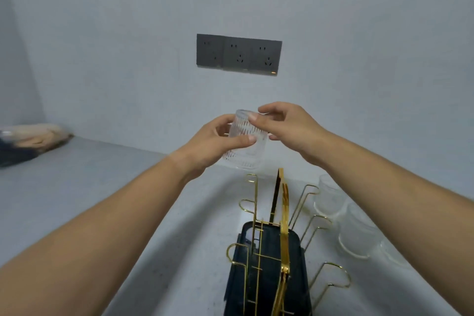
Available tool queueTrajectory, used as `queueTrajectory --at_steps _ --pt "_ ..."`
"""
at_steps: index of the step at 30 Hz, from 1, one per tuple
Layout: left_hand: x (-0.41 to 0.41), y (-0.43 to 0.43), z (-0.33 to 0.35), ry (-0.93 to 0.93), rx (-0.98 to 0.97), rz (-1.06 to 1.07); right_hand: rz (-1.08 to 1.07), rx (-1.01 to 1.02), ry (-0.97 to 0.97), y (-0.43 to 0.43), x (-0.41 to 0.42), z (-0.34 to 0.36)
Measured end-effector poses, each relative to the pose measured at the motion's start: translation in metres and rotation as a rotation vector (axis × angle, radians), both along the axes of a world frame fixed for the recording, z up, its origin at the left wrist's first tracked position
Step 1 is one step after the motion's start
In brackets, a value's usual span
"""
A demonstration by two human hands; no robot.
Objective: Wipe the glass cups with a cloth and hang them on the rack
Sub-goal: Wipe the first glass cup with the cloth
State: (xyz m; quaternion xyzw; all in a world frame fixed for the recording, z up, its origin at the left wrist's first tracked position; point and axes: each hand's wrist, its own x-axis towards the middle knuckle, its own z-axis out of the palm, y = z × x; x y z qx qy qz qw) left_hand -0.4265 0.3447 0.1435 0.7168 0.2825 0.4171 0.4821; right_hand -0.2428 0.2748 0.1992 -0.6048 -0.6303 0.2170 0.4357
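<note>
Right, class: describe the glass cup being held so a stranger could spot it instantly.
Find the grey socket panel on the wall. Directly below, above the gold wire rack, both hands grip a ribbed glass cup. Unlike the glass cups standing on the counter, it is held mid-air.

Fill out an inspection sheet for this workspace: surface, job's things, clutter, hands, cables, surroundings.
Surface: grey countertop.
Job's things: ribbed glass cup held mouth-down above gold wire rack, whose prongs are bare; more glass cups stand beside it; no cloth in hand.
Clutter: bundled fabric at far left, identity unclear.
Hands: left hand and right hand both grip the cup.
Cables: nothing seen.
Surroundings: grey wall, three-gang socket panel.
</note>
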Motion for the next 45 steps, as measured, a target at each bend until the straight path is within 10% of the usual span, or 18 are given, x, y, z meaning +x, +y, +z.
queueTrajectory --at_steps 24,45 --pt "0.009 -0.001 -0.102 0.078 -0.246 -0.155 0.083 -0.423 -0.461 0.02 0.016 -0.044" --pt "-0.002 -0.034 -0.029 0.092 -0.232 0.036 -0.098 -0.219 -0.226 -0.041 0.063 -0.019"
